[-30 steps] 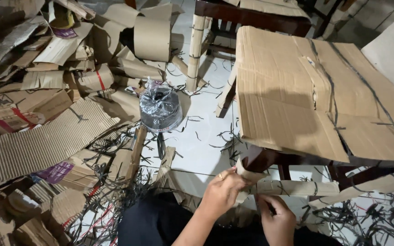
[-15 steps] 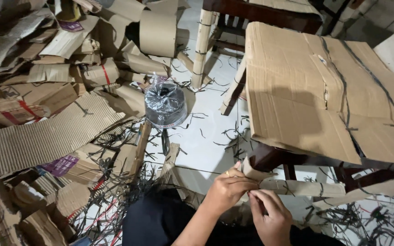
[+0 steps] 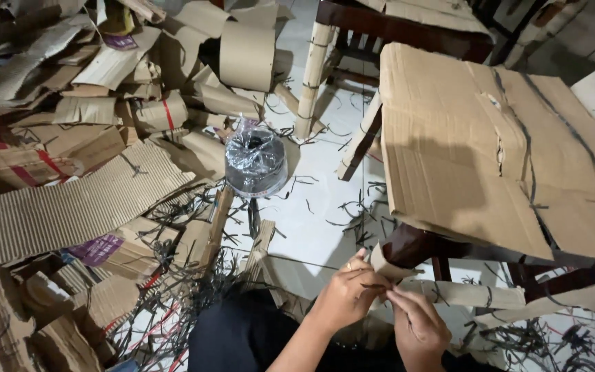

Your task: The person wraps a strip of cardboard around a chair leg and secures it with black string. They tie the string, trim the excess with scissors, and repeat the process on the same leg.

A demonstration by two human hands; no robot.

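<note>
Head view: a cardboard strip (image 3: 463, 293) is being wrapped along a dark chair rail (image 3: 414, 246), below the front edge of the cardboard sheet (image 3: 490, 145) that covers the chair seat. A thin dark tie (image 3: 374, 286) appears to be pinched between the two hands at the strip's near end. For the step in hand, the strip would best be kept pressed flat to the rail while the tie is drawn snug, so that the wrap is not loosened; this is judged from the pose alone.

The left hand (image 3: 344, 297) is curled, with thumb and fingers closed on the strip's end. The right hand (image 3: 418, 329) is half clenched, its fingertips nipped together on the tie beside the left. Whether the tie is already knotted cannot be told.

On the white floor (image 3: 318, 227), a plastic-wrapped spool (image 3: 255, 164) is seen well apart from the hands, with cardboard scraps (image 3: 70, 207) heaped at the left edge.
</note>
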